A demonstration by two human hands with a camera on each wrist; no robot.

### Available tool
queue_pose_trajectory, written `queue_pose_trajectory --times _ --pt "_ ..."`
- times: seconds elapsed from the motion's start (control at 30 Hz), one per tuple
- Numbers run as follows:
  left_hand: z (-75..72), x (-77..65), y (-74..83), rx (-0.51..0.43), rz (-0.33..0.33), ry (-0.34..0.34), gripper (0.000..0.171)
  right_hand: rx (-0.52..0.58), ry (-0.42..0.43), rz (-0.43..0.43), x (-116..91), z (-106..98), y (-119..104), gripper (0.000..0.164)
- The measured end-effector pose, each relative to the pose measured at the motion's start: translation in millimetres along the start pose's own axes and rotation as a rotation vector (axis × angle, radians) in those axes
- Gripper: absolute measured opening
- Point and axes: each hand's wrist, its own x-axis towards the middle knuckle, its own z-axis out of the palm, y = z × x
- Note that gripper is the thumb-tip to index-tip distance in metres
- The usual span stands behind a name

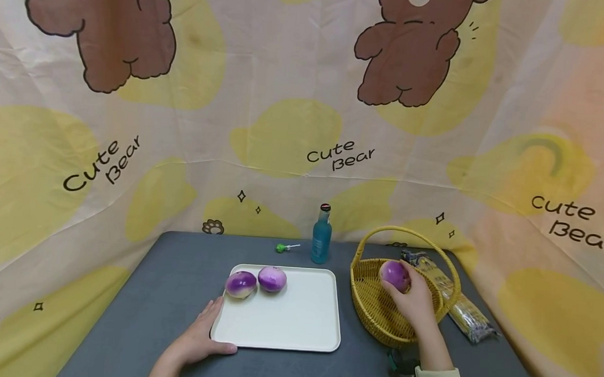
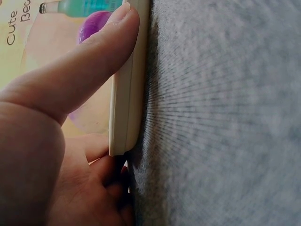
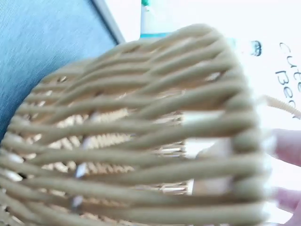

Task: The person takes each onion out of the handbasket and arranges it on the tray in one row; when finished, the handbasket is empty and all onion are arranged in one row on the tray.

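My right hand (image 1: 414, 298) grips a red onion (image 1: 394, 275) over the yellow wicker basket (image 1: 372, 329). In the right wrist view the basket's woven side (image 3: 141, 165) fills much of the picture, with part of my fingers (image 3: 288, 147) at the right edge; the onion is hidden there. My left hand (image 1: 197, 334) rests against the near left corner of a white tray (image 1: 287, 326), fingers along its left side and thumb along its front edge. Two more onions sit on the tray, a purple-and-white one (image 1: 241, 285) at the corner and a paler one (image 1: 272, 279) beside it.
Behind the tray stand a blue bottle (image 1: 321, 239) with a dark cap and a green lollipop (image 1: 281, 247) lying down. A long yellow packet (image 1: 460, 305) lies right of the basket, whose handle (image 1: 405, 229) arches up. A printed cloth (image 1: 281, 199) hangs behind the grey table (image 1: 143, 305).
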Motion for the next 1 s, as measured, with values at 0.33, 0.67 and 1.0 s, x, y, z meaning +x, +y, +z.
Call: queue_pose_trajectory --times 0.33,0.67,1.0 --pt "0.1 0.0 1.4 -0.002 -0.007 0.003 0.125 0.0 -0.021 -0.037 -10.4 -2.0 -19.8 0.082" --pt "-0.5 -0.2 2.2 0.008 -0.01 0.008 0.125 0.037 0.004 -0.071 -18.6 5.2 -33.3 0.077" --pt "-1.1 -2.1 4.3 -0.007 -0.012 0.005 0.124 0.072 -0.04 -0.093 -22.5 17.6 -47.8 0.078"
